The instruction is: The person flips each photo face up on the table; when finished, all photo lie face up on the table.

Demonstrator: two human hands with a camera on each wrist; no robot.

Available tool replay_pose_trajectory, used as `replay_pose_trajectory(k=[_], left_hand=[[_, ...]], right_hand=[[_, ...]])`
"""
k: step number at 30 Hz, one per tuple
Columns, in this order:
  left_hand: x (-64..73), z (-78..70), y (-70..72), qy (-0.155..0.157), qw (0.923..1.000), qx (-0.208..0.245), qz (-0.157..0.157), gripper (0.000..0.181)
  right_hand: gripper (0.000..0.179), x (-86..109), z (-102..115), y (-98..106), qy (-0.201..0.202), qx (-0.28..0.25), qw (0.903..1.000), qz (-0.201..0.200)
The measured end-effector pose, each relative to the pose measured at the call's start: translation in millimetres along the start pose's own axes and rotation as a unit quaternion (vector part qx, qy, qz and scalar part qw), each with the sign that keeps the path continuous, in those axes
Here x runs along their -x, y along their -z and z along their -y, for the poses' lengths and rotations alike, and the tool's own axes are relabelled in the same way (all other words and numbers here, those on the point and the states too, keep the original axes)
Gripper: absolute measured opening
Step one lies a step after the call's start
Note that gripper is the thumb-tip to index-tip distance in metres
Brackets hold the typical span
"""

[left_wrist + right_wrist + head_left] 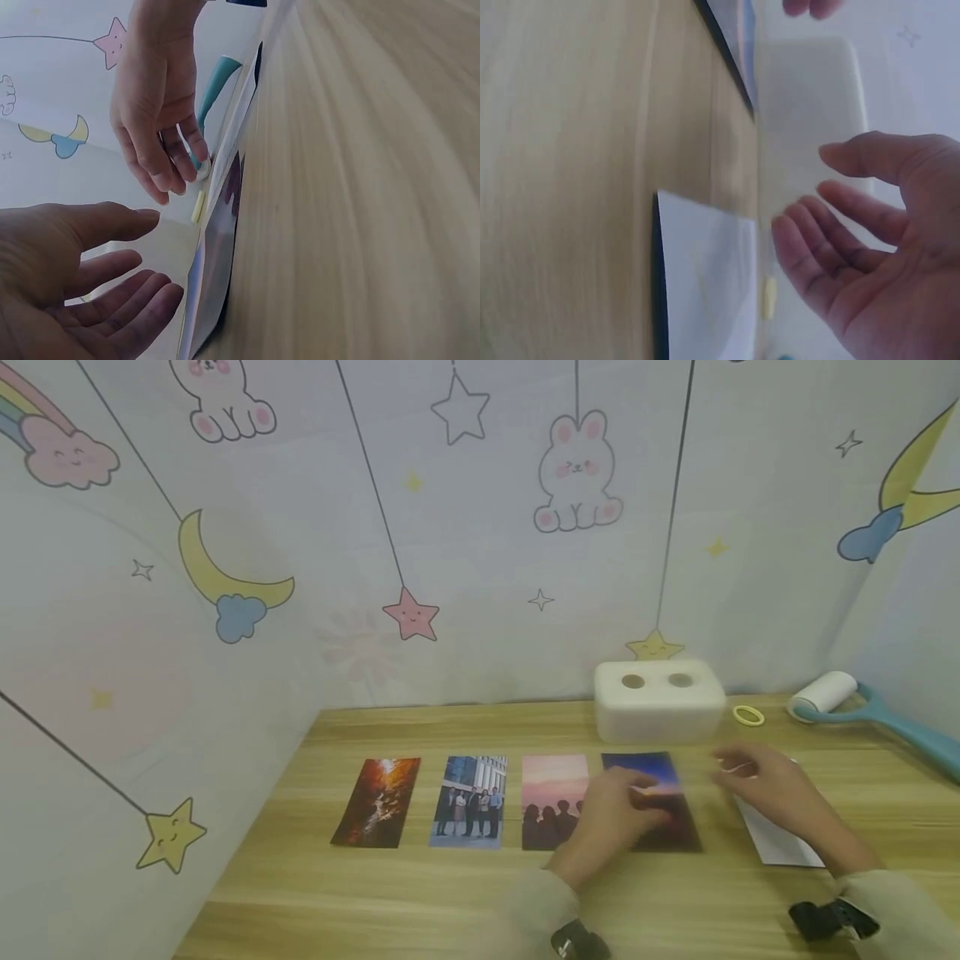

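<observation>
My left hand (618,814) hovers over the pink photo with silhouetted people (551,785) and the blue-and-orange sunset photo (678,793), partly covering both. Its fingers are spread and loosely bent, with nothing between them in the left wrist view. To the right, my right hand (776,785) is raised above a white card (780,835), hiding its upper part. In the right wrist view the fingers (817,255) of that hand curve loosely, holding nothing. Further left lie a group photo before buildings (468,802) and an orange autumn stream photo (377,803), making a row.
A white box with two round holes (660,702) stands at the back by the patterned cloth. Right of it lie a small yellow ring (748,716) and a lint roller with a teal handle (915,731). Bare wood (360,902) stretches in front of the photos.
</observation>
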State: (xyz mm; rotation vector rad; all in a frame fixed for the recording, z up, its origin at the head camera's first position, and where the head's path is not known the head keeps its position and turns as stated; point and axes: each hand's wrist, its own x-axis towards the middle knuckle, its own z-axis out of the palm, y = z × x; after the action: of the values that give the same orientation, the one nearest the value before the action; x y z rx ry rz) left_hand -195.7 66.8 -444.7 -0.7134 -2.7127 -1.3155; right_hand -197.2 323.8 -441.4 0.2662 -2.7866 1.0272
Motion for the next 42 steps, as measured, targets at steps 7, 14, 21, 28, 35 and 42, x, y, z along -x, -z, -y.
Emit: replay_pose_trajectory(k=[7, 14, 21, 28, 35, 42], left_hand=[[-3.6, -13.5, -17.2, 0.008, 0.9992, 0.036, 0.015, 0.044], [-8.2, -22.6, -36.1, -0.037, 0.9987, -0.014, 0.03, 0.042], [-12.4, -24.3, -58.9, -0.057, 0.998, -0.011, 0.025, 0.043], [-14.1, -31.7, -69.8, -0.069, 0.9969, 0.009, 0.035, 0.041], [-17.1, -34.1, -81.6, -0.05, 0.9967, 0.042, 0.049, 0.043], [-20.7, -37.0, -91.6, -0.071, 0.9948, -0.022, 0.069, 0.046]], right_hand=[[0.038, 4.7, -14, 18, -0.012, 0.026, 0.9995, -0.016], [0.035, 9.7, -29, 31, -0.002, 0.023, 0.9989, -0.04], [0.038, 15.7, -45, 42, -0.02, 0.018, 0.9985, -0.047], [0.039, 20.9, -58, 48, -0.047, 0.025, 0.9973, -0.052], [0.044, 25.4, -71, 53, -0.076, 0.044, 0.9955, -0.037], [0.044, 25.8, -78, 54, -0.081, 0.046, 0.9954, -0.021]])
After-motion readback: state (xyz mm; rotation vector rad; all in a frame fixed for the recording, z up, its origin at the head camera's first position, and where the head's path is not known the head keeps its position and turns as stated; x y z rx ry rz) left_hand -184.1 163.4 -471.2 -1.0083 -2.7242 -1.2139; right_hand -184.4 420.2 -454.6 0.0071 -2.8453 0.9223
